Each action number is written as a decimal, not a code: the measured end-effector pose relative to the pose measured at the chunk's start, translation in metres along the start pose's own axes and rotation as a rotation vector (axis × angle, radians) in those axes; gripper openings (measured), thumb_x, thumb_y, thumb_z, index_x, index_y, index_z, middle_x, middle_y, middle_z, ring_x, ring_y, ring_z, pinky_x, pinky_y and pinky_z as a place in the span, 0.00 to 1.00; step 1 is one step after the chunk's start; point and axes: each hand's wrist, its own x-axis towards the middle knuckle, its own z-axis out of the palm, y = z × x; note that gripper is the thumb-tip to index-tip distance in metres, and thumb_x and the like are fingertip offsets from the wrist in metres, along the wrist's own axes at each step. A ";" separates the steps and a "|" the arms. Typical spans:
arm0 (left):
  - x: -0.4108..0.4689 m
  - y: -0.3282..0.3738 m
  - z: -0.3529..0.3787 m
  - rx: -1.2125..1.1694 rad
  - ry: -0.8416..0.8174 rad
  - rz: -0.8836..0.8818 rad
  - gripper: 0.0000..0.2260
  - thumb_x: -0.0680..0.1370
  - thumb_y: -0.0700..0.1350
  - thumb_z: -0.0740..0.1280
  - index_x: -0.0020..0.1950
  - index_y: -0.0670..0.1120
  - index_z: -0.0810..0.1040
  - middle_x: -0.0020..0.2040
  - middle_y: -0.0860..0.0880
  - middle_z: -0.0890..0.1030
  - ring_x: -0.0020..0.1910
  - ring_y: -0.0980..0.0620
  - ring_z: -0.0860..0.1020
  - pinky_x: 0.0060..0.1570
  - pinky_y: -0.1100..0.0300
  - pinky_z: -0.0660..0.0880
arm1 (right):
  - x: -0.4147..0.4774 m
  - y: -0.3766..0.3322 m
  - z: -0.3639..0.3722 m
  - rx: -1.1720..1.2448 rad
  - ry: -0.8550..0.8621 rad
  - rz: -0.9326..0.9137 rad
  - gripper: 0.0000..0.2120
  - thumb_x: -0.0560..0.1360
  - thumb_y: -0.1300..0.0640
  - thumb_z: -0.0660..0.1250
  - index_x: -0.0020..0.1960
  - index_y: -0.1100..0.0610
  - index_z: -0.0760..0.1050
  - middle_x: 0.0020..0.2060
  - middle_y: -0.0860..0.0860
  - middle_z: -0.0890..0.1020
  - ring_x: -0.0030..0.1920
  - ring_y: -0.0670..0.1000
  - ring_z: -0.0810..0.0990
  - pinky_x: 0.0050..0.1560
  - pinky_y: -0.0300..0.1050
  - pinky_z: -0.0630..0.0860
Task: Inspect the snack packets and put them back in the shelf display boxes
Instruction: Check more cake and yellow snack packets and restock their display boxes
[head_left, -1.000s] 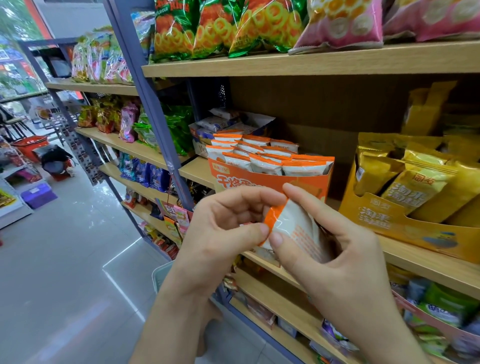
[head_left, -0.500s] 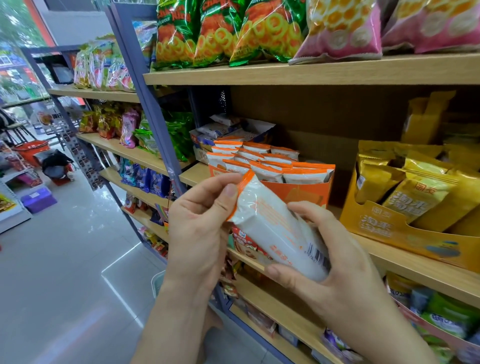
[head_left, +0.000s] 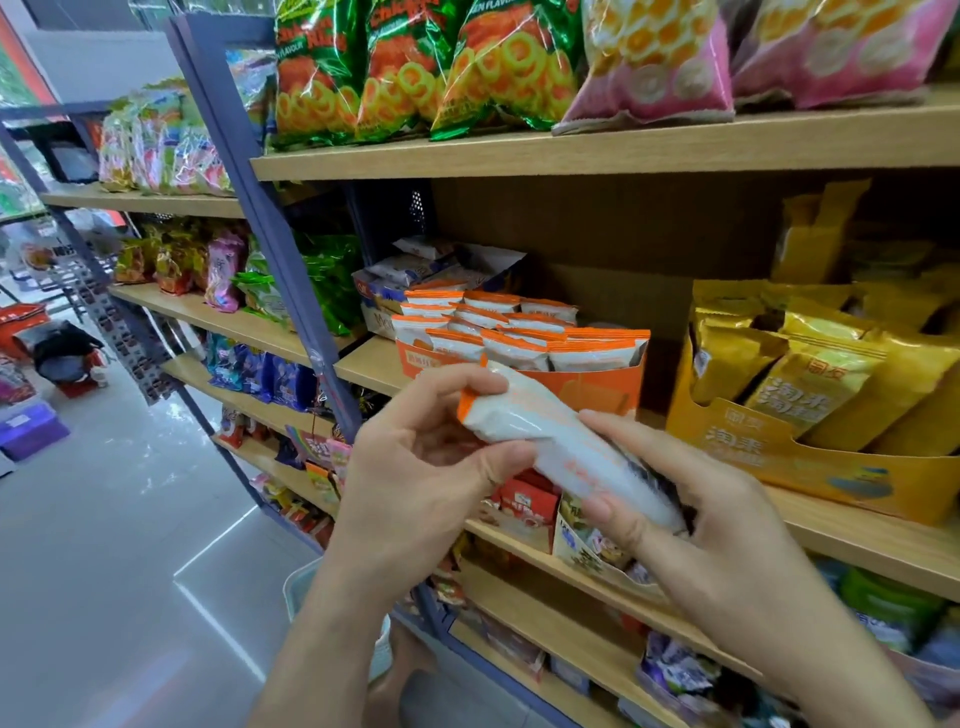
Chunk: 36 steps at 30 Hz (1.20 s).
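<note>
I held the white packet (head_left: 540, 434) slanted before the orange box (head_left: 608, 389), orange end up-left. My left hand (head_left: 415, 467) pinched that end; my right hand (head_left: 711, 525) curled round the low end.

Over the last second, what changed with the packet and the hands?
The white-and-orange packet was turned from bunched between both thumbs to a long slant, orange end up-left. The left hand now pinches that end; the right hand grips the lower end. Neither let go. The orange display box stayed put.
</note>
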 end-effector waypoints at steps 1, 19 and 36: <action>0.004 0.002 0.003 0.107 0.028 0.089 0.16 0.68 0.44 0.78 0.54 0.52 0.80 0.46 0.54 0.83 0.46 0.52 0.83 0.41 0.64 0.80 | 0.003 0.000 -0.003 -0.058 -0.020 -0.022 0.18 0.73 0.32 0.62 0.62 0.26 0.66 0.59 0.24 0.70 0.63 0.31 0.69 0.55 0.33 0.71; 0.082 -0.056 0.044 0.890 -0.127 0.328 0.09 0.76 0.47 0.66 0.52 0.53 0.84 0.55 0.54 0.80 0.57 0.52 0.75 0.56 0.48 0.74 | 0.070 0.013 -0.039 0.098 0.515 -0.146 0.17 0.74 0.50 0.69 0.59 0.44 0.67 0.47 0.33 0.74 0.52 0.28 0.74 0.45 0.24 0.74; 0.119 -0.069 0.036 0.795 -0.317 0.127 0.14 0.77 0.40 0.67 0.62 0.48 0.82 0.69 0.54 0.74 0.68 0.54 0.67 0.68 0.59 0.66 | 0.098 0.019 -0.021 0.067 0.493 0.052 0.17 0.74 0.65 0.71 0.54 0.49 0.68 0.44 0.39 0.76 0.49 0.30 0.74 0.43 0.25 0.73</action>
